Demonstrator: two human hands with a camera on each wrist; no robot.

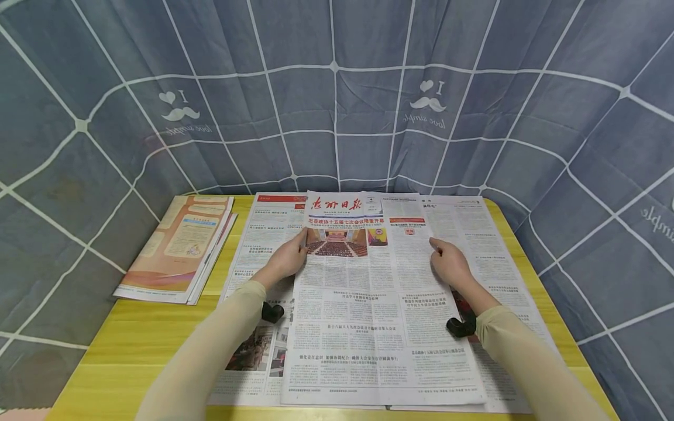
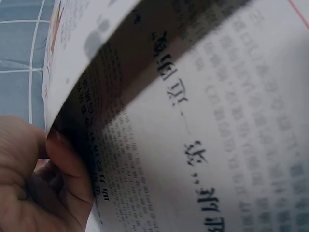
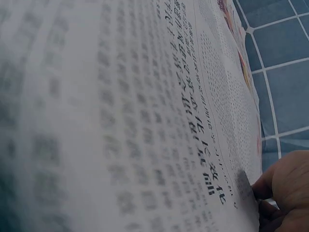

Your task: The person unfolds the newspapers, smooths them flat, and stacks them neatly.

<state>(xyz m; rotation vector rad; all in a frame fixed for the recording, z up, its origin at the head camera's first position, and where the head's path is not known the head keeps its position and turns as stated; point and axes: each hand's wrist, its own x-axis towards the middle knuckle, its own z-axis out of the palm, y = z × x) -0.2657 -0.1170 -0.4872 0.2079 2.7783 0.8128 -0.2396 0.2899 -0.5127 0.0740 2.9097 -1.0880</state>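
Newspaper [image 1: 342, 313], pinched at 2 opposite edges by left hand [image 1: 286, 256] and right hand [image 1: 450, 264], overlies spread sheets [image 1: 495, 263].

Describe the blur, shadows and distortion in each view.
Head: fairly even light, legible main headlines on the top newspaper; white grid lines on the curtain look bowed. Left wrist: a dark shadow beneath the raised page by the left hand, soft print at right. Right wrist: dim overall; print at far left badly blurred, sharper beside the right hand.

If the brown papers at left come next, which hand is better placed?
Left hand, probably, after releasing the newspaper: the brown papers lie on its side; the right hand is farther away.
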